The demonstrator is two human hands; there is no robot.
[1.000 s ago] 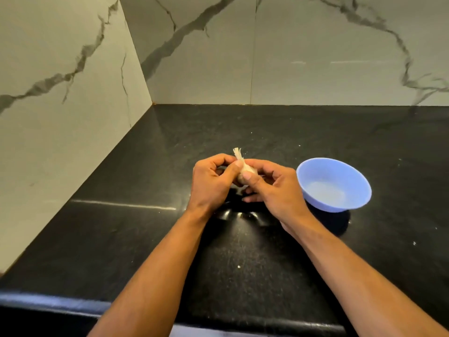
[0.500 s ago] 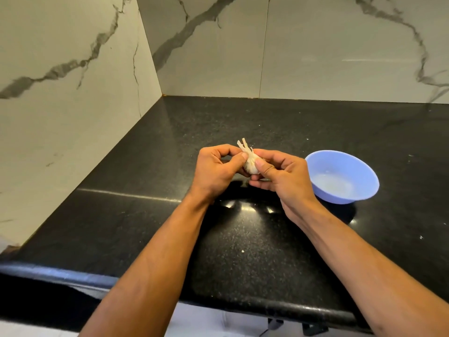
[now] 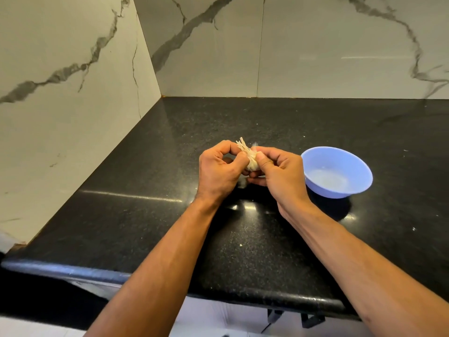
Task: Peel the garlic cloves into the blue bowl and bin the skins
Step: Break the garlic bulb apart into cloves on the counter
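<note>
The garlic [image 3: 250, 158] is above the counter [image 3: 145, 186], held between both hands, with its dry stalk end pointing up and away. The left hand [image 3: 218, 170] grasps it with curled fingers, thumb on its side. The right hand [image 3: 277, 173] pinches it from the other side. The blue bowl [image 3: 340, 188] stands just beside the right hand.

Above a black speckled worktop [image 3: 150, 186], both hands meet around a garlic bulb [image 3: 251, 159]. The left hand [image 3: 218, 170] and the right hand [image 3: 279, 173] each curl round it, thumbs pressed on its papery skin, its dry stalk sticking up between them. A blue bowl [image 3: 357, 188] stands on the worktop just right of the right hand. Marble-veined wall tiles [image 3: 315, 49] rise behind and at the left.
</note>
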